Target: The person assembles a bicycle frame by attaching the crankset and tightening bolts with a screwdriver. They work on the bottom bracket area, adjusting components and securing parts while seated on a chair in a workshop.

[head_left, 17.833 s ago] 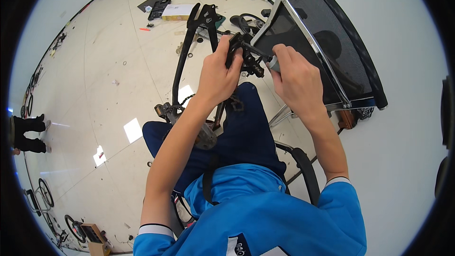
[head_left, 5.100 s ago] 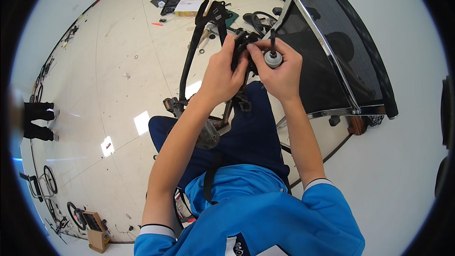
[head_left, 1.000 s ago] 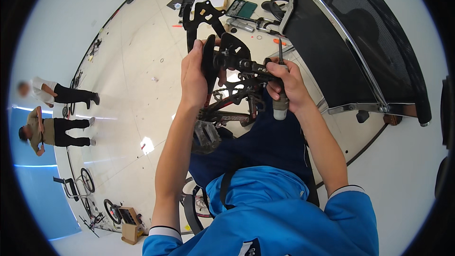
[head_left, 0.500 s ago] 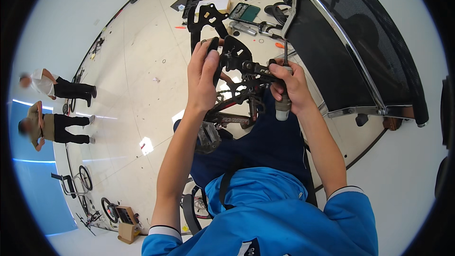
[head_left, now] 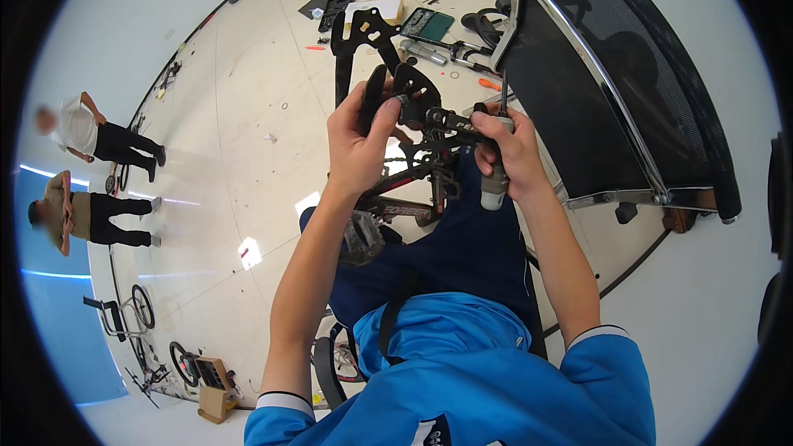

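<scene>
Over my lap is a dark bicycle frame (head_left: 405, 210) with a black bar, marked with white lettering, standing above it. My left hand (head_left: 357, 142) is closed round a black, curved, plate-like part (head_left: 373, 97) at the bar's far end. Its thumb presses by a small clamp or bolt there, beside a second curved black plate (head_left: 419, 85). In my right hand (head_left: 514, 149) is a screwdriver with a grey handle (head_left: 493, 190), its shaft pointing away from me. The right thumb lies at the bar's near end. A pedal (head_left: 361, 239) hangs below my left forearm.
A black mesh chair (head_left: 603, 91) with chrome tubing stands at the right. Beyond my hands are a flat black bracket (head_left: 363, 29), an open green tool case (head_left: 429, 23) and loose parts on the floor. Two people stand at the left, near bicycles (head_left: 136, 314) and an open cardboard box (head_left: 216, 400).
My left thumb has moved right and down, from the black curved part to the small clamp or bolt. My right hand keeps its hold on the screwdriver.
</scene>
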A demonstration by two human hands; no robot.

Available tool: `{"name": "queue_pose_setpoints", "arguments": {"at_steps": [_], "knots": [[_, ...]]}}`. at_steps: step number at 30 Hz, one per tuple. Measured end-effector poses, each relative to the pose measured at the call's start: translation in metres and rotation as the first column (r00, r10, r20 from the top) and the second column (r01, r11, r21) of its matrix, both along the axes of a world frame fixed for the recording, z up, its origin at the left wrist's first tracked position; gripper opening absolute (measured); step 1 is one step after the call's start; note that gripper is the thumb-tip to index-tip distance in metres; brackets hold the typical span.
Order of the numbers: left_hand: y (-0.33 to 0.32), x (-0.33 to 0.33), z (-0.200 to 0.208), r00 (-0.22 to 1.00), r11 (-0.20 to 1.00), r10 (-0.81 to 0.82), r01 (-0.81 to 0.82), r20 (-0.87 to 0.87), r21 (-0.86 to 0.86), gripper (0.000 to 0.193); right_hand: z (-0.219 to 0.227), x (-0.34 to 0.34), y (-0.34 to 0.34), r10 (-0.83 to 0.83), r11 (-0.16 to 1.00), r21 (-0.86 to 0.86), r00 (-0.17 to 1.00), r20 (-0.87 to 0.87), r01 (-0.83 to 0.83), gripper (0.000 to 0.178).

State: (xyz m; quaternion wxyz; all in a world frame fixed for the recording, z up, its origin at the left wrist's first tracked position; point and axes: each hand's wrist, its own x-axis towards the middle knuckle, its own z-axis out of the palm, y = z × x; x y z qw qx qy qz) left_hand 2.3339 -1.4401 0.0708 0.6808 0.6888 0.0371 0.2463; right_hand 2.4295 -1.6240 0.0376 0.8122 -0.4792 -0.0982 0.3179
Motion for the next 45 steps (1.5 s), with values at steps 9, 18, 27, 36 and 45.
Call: {"name": "queue_pose_setpoints", "arguments": {"at_steps": [9,18,27,36,45], "knots": [[0.002,0.002,-0.014,0.990,0.993,0.102,-0.107,0.097,0.049,0.022,-0.005,-0.003,0.004,-0.006,0.999,-0.042,1.000,-0.008,0.006,0.032],[0.000,0.001,-0.012,0.985,0.978,0.163,-0.168,0.048,0.124,0.021,-0.014,-0.007,0.001,0.060,0.965,-0.262,0.988,0.139,-0.022,0.030],[0.003,0.004,-0.010,0.982,0.977,0.174,-0.181,0.070,0.111,0.023,0.041,-0.029,0.035,-0.138,0.911,-0.176,0.679,0.721,0.372,0.025],[0.010,0.002,-0.006,0.981,0.954,0.091,-0.134,0.170,0.266,0.017,0.042,-0.021,0.051,-0.034,0.881,-0.221,0.523,0.852,0.417,0.013],[0.009,-0.004,-0.003,0.982,0.969,0.026,-0.071,0.187,0.235,0.016,0.052,-0.025,0.054,0.024,0.891,-0.098,0.169,0.985,0.444,0.014]]}}
